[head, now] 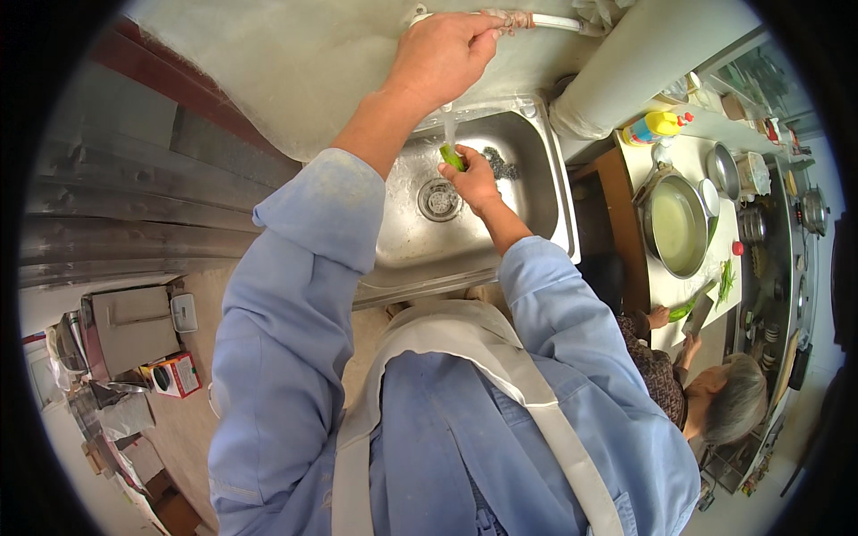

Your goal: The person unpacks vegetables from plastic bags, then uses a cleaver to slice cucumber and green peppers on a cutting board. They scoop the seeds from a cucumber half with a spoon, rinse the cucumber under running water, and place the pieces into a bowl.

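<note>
My right hand [474, 177] grips a short green vegetable piece [451, 157], possibly cucumber, under the running water [449, 127]. Below them is the stainless steel sink [415, 251] with its round drain strainer [440, 199]. Over the back of the sink, my left hand [448, 53] is raised at the white pipe [556, 22] and tap by the wall, fingers bent together at a plastic-wrapped part. The tap itself is mostly hidden by that hand, so its hold is unclear. A dark scouring pad or scraps [501, 163] lies in the sink beyond my right hand.
On the right, another person [734, 398] holds a cleaver [698, 315] by a green vegetable [684, 309] at a table [660, 281]. A metal pot [676, 224] with pale liquid and a yellow bottle [653, 127] stand there. A thick white pipe [623, 67] rises beside the sink.
</note>
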{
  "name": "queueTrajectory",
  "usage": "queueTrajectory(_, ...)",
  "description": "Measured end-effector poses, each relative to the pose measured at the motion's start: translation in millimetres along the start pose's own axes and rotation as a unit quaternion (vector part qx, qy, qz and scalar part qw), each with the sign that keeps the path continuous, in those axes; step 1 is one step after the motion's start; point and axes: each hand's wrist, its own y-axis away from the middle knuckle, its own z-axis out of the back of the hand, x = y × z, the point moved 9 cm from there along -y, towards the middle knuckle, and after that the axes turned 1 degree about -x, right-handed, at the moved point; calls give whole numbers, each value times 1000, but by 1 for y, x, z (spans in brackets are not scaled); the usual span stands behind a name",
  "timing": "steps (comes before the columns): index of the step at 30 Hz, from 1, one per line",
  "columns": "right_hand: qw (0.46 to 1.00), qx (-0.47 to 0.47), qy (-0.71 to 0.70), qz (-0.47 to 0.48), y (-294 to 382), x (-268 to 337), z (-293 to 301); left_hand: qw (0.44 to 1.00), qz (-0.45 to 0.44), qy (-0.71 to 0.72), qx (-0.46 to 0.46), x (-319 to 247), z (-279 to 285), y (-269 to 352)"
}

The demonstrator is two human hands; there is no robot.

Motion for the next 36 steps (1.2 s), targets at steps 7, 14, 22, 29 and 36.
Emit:
queueTrajectory(7, 965, -35, 206, 156, 0, 26, 11, 989, -118, 56, -75, -17, 18, 4)
queueTrajectory(14, 993, -8, 99, 65, -2, -11, 15, 993, -105, 28, -54, -14, 12, 2)
queueTrajectory(22, 851, 13, -493, -183, -33, -71, -10, 988, -128, 68, -57, -12, 14, 5)
queueTrajectory(29, 825, 31, -535, -179, -32, -49, -28, 990, -118, 75, -12, -18, 15, 5)
queueTrajectory(36, 896, 121, 409, 125, 14, -31, -20, 973, -186, 128, 38, -11, 13, 11)
